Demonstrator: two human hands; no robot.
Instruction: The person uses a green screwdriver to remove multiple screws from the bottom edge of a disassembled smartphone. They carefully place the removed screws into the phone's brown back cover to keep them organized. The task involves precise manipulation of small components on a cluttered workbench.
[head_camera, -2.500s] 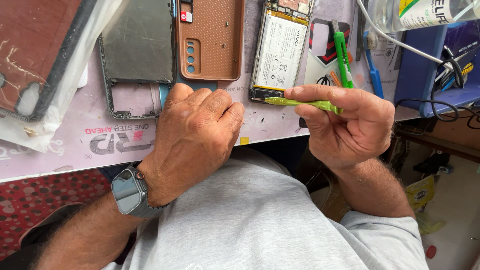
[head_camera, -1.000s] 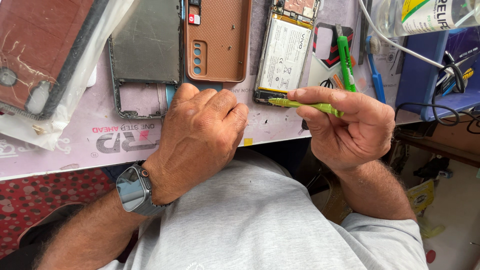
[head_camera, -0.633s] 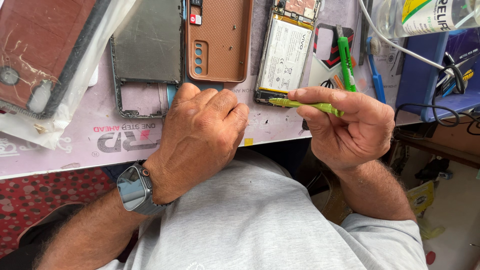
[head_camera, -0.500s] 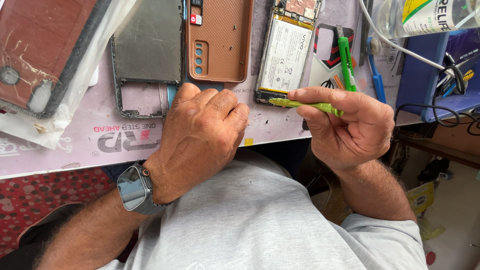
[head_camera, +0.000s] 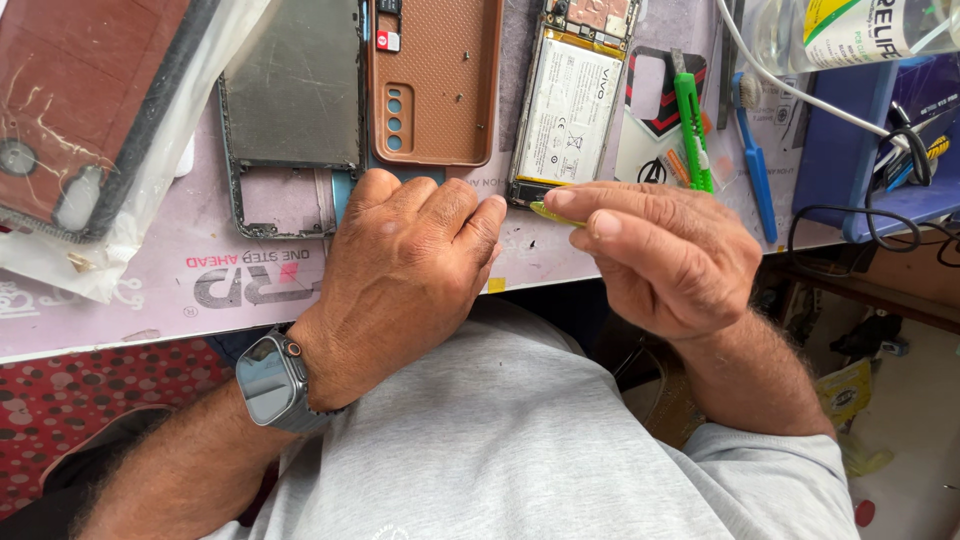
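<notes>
A grey shirt (head_camera: 520, 440) filled the nearest part of the view, and a smartwatch (head_camera: 268, 380) with a dark screen was worn on the left wrist. The left hand (head_camera: 405, 275) was laid knuckles-up at the near edge of the pale work mat (head_camera: 150, 290), its fingers curled under; whether anything was held beneath them could not be told. Its knuckles were placed just below the lower end of the brown phone back cover (head_camera: 432, 80). The right hand (head_camera: 665, 255) was held beside it, over the table edge. Between its thumb and forefinger a slim yellow-green pry tool (head_camera: 552, 212) was pinched, only the tip being shown past the fingertips. That tip was set at the bottom corner of the opened phone (head_camera: 572, 105), whose white battery was exposed; contact looked likely but could not be confirmed.

Further back, a grey metal phone frame (head_camera: 292, 110) was seen lying flat to the left of the brown cover, touching it along one side. At far left a reddish-brown case (head_camera: 80, 90) was partly wrapped in a clear plastic bag (head_camera: 160, 170). To the right of the opened phone a green utility knife (head_camera: 690, 120) and a blue brush (head_camera: 752, 150) were laid side by side. Beyond them a white cable (head_camera: 800, 95) was run across a blue tray (head_camera: 850, 150), and a clear bottle (head_camera: 850, 30) was lying at the top right corner.
</notes>
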